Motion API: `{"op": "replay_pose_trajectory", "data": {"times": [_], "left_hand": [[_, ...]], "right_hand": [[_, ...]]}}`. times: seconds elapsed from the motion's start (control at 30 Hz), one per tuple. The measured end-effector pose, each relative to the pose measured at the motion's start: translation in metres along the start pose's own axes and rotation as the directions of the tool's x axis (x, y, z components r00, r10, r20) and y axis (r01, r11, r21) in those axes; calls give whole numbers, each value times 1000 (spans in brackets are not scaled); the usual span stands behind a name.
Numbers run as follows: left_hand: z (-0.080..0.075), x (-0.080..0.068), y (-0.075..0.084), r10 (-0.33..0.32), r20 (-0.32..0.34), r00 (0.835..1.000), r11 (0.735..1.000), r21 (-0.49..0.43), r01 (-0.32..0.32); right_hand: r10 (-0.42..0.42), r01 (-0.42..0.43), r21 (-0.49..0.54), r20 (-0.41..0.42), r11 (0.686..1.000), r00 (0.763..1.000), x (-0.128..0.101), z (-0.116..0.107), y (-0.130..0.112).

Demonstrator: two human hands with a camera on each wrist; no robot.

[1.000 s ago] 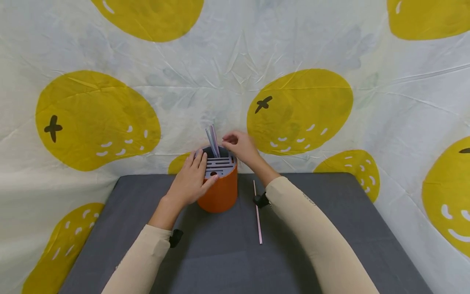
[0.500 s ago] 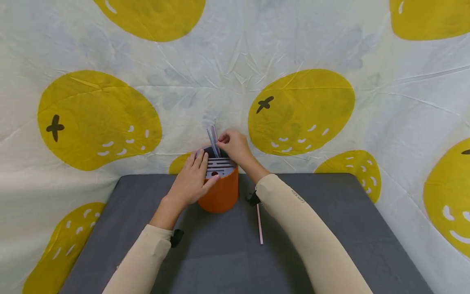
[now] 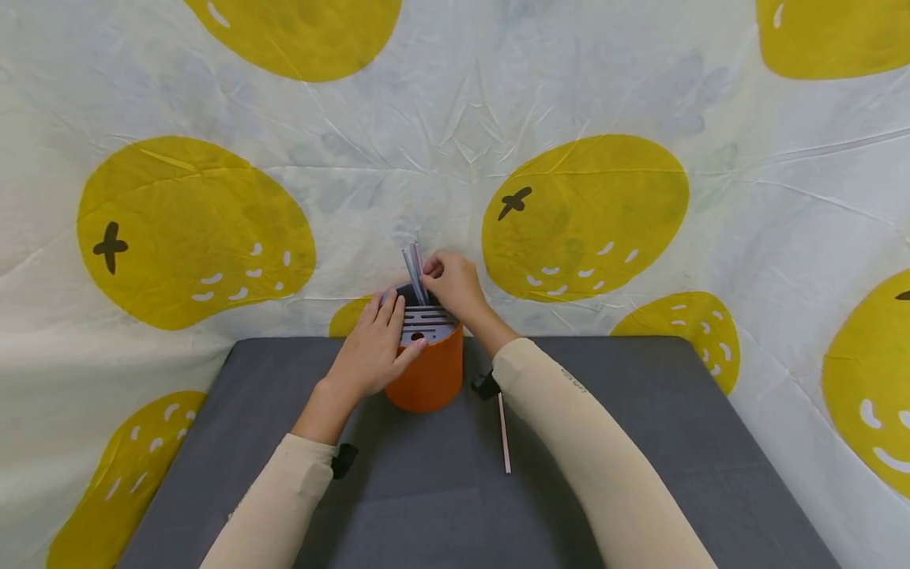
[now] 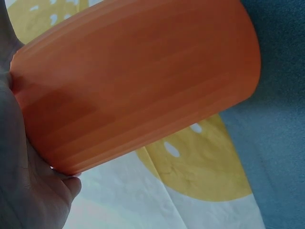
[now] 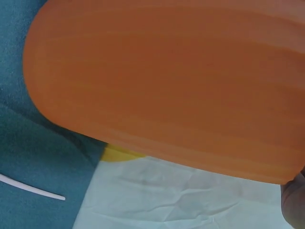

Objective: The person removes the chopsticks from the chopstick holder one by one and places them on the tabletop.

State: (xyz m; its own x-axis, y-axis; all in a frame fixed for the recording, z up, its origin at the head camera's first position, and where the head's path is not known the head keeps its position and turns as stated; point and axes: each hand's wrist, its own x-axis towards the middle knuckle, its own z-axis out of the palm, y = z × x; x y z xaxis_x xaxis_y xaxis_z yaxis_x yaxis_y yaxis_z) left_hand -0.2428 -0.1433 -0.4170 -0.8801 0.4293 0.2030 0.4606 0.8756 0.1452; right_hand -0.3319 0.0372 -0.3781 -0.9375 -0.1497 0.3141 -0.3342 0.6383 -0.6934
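While my left hand (image 3: 370, 353) grips the orange holder (image 3: 429, 371) near the table's (image 3: 640, 442) far edge, my right hand (image 3: 453, 283) pinches the straws (image 3: 414, 271) standing inside.

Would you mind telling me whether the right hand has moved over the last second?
Yes. The right hand has shifted left, toward the straws standing in the orange holder, and now pinches them at the holder's rim.
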Motion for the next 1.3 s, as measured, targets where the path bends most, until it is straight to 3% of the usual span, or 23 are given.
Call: {"op": "replay_pose_trajectory", "data": {"times": [0.3,0.5,0.73,0.87,1.3], "left_hand": [[0,1,0,-8,8,1000,1000,-4,8],[-2,0,2,-19,3,1000,1000,-12,19],[-2,1,2,-24,12,1000,1000,-18,25],[-1,0,1,-23,8,1000,1000,-20,23],[-2,1,-1,-10,-8,1000,1000,-6,10]], "right_hand": [[-21,27,129,-50,991,999,-5,-10,1],[-27,55,268,-109,962,994,-5,-27,0],[-70,138,348,-201,927,977,-3,-51,-4],[-78,193,442,-264,876,961,-4,-63,-6],[-110,346,683,-365,643,924,-20,-114,-15]]}}
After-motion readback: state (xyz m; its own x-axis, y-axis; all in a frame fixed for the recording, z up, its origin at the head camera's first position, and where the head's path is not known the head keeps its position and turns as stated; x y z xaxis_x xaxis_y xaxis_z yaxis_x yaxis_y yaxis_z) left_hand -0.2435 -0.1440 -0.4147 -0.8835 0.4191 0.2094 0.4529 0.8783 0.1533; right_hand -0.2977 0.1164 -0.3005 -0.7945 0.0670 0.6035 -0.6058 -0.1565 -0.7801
